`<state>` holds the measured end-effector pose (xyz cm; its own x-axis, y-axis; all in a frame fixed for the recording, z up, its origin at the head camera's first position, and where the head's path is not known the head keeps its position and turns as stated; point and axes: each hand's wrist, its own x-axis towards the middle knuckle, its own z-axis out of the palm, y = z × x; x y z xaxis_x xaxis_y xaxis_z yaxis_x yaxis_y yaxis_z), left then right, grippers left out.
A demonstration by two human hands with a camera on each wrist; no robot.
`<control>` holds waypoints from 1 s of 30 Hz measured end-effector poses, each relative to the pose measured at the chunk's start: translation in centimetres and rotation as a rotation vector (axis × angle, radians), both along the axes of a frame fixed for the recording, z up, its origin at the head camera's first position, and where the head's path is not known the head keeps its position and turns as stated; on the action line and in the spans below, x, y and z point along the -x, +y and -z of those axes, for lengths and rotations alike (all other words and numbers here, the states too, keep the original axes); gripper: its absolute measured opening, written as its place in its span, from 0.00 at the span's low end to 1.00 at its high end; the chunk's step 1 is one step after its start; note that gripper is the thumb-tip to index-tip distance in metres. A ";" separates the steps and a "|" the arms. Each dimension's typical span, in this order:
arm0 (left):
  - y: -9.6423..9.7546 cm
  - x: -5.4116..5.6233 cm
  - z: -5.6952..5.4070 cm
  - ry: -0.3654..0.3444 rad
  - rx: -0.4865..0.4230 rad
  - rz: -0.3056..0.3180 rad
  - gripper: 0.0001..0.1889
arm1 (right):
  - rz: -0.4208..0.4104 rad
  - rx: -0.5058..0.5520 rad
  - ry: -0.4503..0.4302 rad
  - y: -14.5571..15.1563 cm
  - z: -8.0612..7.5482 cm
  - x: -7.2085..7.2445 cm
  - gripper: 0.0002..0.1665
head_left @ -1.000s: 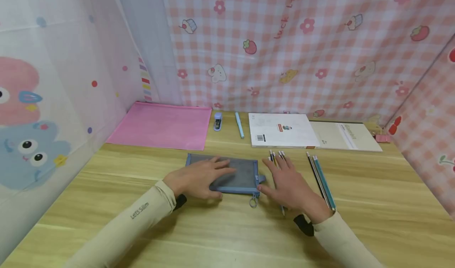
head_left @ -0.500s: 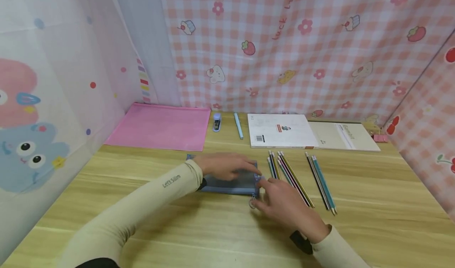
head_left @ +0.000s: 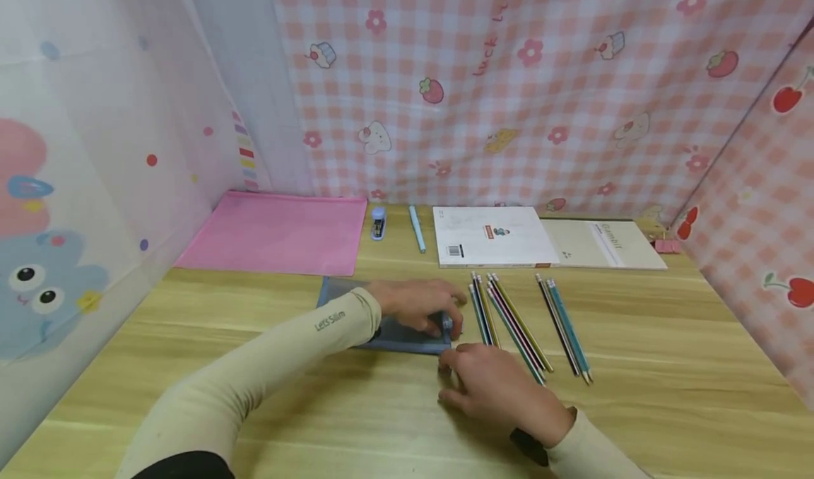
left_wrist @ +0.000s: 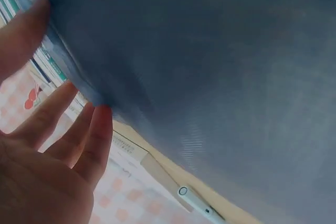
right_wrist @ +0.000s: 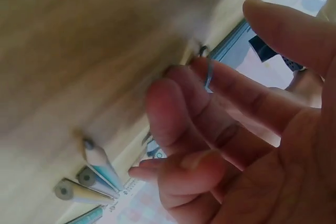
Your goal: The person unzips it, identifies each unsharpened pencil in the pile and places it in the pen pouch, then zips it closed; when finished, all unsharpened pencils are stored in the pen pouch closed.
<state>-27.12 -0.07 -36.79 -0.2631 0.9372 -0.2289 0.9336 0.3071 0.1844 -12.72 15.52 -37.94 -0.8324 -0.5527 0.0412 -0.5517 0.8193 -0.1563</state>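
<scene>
Head view: one blue-grey mesh pouch (head_left: 403, 334), flat on the wood-grain surface (head_left: 343, 415), centre, partly hidden by a cream sleeve (head_left: 254, 369) and the left hand (head_left: 420, 304); that hand's grip is partly closed, fingers bent over the pouch's right end and holding it. Right hand (head_left: 499, 380), at the pouch's near right corner, fingers bent, thumb apart from them. Pencils in three groups right of the pouch: first group (head_left: 485, 309), lower ends behind the right hand; second group (head_left: 518, 327), just beside the first; third group (head_left: 564, 330), dark and teal, farther right. Back row, left to right: pink zip folder (head_left: 280, 235); small lilac stapler (head_left: 378, 223), upright in the view; light blue pen (head_left: 416, 229); white booklet (head_left: 470, 235) with barcode; beige notebook (head_left: 600, 242) marked "Gambit", adjoining the booklet; small pink item (head_left: 666, 246), type unclear. Behind all, one pink checked curtain (head_left: 407, 48). Left wrist view: pouch mesh filling most of the field; thumb and fingertips at its edge, well apart from each other; pen and booklet beyond. Right wrist view: fingers curled, one thin zip ring (right_wrist: 209, 74) lying across the index fingertip and hooked there, thumb extended and clear of it; pencil ends near the fingers, partly blurred.
</scene>
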 end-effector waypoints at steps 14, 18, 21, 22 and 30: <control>-2.8 2.2 -2.0 -0.302 -0.280 -0.152 0.06 | 0.073 0.462 0.269 -0.2 -1.2 3.3 0.08; -4.8 3.1 -2.8 -0.491 -0.438 -0.281 0.08 | 0.178 0.678 0.247 -0.2 -2.2 5.5 0.05; -5.8 3.5 -2.9 -0.566 -0.496 -0.325 0.13 | 0.260 0.822 0.147 -0.3 -2.4 6.8 0.07; -6.1 3.6 -2.9 -0.581 -0.502 -0.334 0.14 | 0.285 0.867 0.094 -0.3 -2.5 7.2 0.08; -7.1 4.1 -1.9 -0.647 -0.537 -0.453 0.16 | 0.475 1.305 -0.542 -1.2 -1.8 9.3 0.04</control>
